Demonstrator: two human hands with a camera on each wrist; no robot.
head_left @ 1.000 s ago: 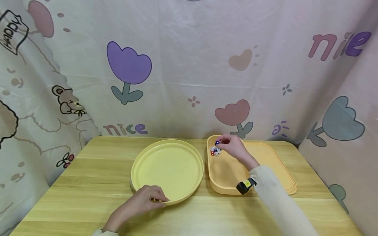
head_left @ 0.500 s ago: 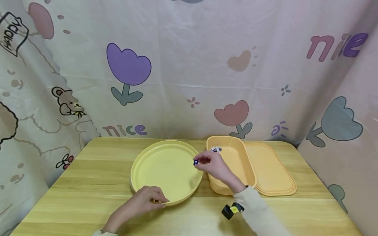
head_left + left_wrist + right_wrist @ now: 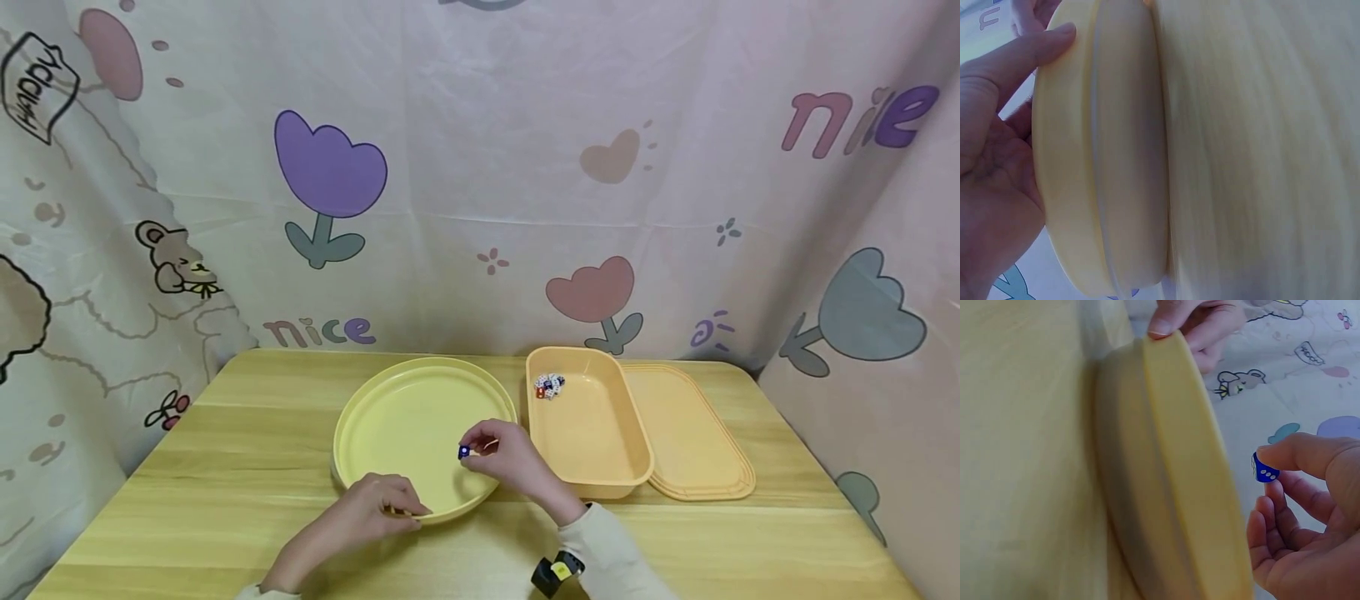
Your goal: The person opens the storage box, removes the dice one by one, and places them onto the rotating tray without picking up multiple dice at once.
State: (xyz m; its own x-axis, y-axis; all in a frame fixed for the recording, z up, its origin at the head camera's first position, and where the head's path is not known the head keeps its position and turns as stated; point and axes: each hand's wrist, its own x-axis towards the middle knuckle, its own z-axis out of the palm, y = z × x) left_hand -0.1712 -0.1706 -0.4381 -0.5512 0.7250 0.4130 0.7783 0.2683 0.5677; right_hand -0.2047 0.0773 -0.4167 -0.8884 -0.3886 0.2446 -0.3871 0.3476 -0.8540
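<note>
Nearest me, the left hand (image 3: 360, 517) grips the near rim of the round yellow plate (image 3: 405, 417) at about 6 o'clock, thumb over the edge. Just past it the right hand (image 3: 510, 458) pinches a small blue die (image 3: 463, 452) between thumb and fingertip, held over the plate's 4 o'clock side. Farther at 2 o'clock the orange tray (image 3: 600, 450) holds more dice (image 3: 549, 385) in its far corner, its lid (image 3: 697, 442) beside it on the tabletop (image 3: 225, 467)

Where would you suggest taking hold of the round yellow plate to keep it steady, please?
Probably at the near rim of the round yellow plate, from the table's front edge. Its raised lip stands clear of the wood, so a thumb fits on top with fingers against the outer wall, as the left hand holds it.
</note>
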